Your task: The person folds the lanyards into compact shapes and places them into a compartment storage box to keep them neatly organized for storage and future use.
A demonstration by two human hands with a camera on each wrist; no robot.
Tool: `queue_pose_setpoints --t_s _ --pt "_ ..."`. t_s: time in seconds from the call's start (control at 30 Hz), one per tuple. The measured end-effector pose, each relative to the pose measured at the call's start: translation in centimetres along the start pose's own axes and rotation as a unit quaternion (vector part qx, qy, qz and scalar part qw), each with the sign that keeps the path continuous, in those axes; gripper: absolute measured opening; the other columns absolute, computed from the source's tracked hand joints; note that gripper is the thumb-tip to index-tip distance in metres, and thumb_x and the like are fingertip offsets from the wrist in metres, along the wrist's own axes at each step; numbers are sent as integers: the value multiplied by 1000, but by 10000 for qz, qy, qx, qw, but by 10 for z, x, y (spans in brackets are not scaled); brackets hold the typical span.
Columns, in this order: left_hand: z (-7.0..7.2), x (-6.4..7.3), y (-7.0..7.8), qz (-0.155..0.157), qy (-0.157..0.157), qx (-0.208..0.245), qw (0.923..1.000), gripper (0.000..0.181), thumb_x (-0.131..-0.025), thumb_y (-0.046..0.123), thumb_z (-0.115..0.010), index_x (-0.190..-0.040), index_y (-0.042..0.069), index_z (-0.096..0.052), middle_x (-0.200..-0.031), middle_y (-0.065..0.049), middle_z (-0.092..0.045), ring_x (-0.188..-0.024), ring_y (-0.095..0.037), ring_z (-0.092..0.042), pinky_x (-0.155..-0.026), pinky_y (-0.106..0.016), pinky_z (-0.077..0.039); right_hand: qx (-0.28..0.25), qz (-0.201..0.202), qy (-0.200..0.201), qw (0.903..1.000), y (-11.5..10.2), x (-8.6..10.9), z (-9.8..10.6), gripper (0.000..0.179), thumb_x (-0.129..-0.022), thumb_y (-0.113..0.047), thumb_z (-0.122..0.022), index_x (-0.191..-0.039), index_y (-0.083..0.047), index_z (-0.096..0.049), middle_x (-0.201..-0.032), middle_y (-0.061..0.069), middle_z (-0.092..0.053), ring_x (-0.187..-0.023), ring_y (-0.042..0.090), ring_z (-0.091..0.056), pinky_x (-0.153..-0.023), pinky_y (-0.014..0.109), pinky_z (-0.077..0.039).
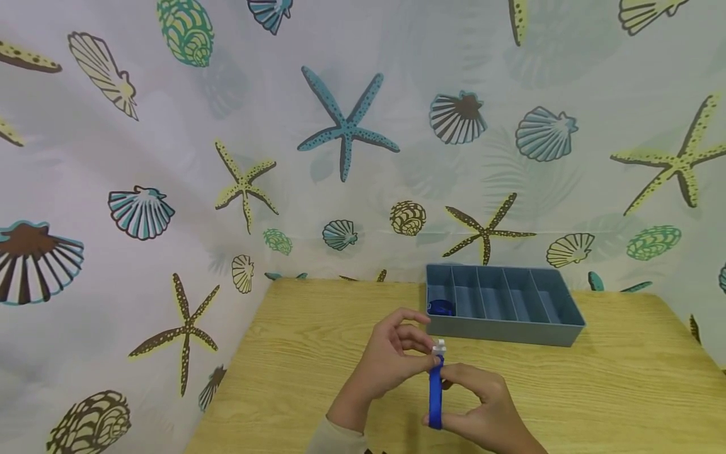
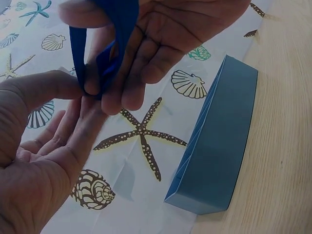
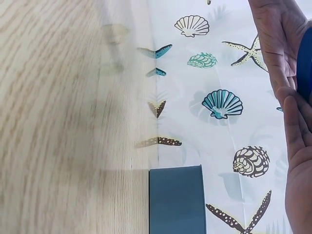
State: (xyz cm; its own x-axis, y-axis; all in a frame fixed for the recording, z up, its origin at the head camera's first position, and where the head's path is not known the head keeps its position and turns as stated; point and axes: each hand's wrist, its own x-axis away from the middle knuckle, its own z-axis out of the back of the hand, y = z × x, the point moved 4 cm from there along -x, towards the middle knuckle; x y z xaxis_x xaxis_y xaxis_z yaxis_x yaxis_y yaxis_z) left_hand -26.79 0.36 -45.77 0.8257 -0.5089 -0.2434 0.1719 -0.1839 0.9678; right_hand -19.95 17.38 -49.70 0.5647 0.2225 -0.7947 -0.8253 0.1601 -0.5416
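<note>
A bright blue strap [image 1: 435, 397], bent into a loop, is held upright between both hands above the table. A small white piece [image 1: 439, 347], perhaps a clip, sits at its top end. My left hand [image 1: 391, 356] pinches the strap just below that piece, its other fingers loosely bent. My right hand [image 1: 484, 403] grips the loop lower down, thumb at the bottom and fingers at the upper right side. The left wrist view shows the blue loop [image 2: 127, 29] running between the hands. Only part of the strap [image 3: 305, 63] enters the right wrist view.
A grey-blue tray [image 1: 505, 328] with several compartments stands behind the hands, near the back edge of the wooden table [image 1: 306, 353]. A dark blue item [image 1: 440, 308] lies in its leftmost compartment. A cloth [image 1: 363, 208] printed with shells and starfish hangs behind and at the sides.
</note>
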Motion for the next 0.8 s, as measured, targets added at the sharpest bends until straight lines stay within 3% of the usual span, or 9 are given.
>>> queue_pose_setpoints --t_s 0.23,0.43,0.57,0.67,0.8 --pt "1 1 2 22 65 -116 9999 53 -84 -14 -79 -130 5 -62 -108 -37 -70 -91 -15 -75 -75 -29 -66 -30 -65 -34 10000 -1 -1 0 61 -65 -7 -102 -120 -3 -77 -105 6 -81 -87 12 -74 -78 20 -62" --pt "1 1 1 127 -212 -118 9996 53 -85 -13 -79 -132 7 -62 -108 -36 -70 -92 -14 -76 -76 -31 -67 52 -132 -51 9999 -2 1 0 62 -61 -1 -102 -117 -6 -77 -103 7 -80 -88 11 -74 -78 19 -62" --pt "1 1 2 142 -318 -133 9993 52 -87 -13 -77 -132 7 -61 -107 -32 -72 -93 -14 -76 -77 -31 -67 163 -115 -132 9997 -3 1 -1 52 -68 0 -98 -115 -9 -78 -102 7 -80 -87 10 -74 -77 19 -62" --pt "0 2 4 51 -260 -132 9996 50 -87 -13 -77 -130 6 -62 -107 -33 -71 -92 -14 -76 -76 -30 -67 78 -76 -113 9999 -3 1 -1 43 -76 7 -91 -115 -6 -78 -103 9 -81 -88 12 -75 -76 20 -62" --pt "1 2 4 -118 -4 -105 9999 47 -86 -13 -77 -127 3 -63 -107 -38 -69 -92 -12 -75 -76 -29 -66 -315 -44 28 9995 -3 0 0 46 -76 24 -79 -117 3 -77 -108 14 -80 -97 12 -77 -82 20 -63"
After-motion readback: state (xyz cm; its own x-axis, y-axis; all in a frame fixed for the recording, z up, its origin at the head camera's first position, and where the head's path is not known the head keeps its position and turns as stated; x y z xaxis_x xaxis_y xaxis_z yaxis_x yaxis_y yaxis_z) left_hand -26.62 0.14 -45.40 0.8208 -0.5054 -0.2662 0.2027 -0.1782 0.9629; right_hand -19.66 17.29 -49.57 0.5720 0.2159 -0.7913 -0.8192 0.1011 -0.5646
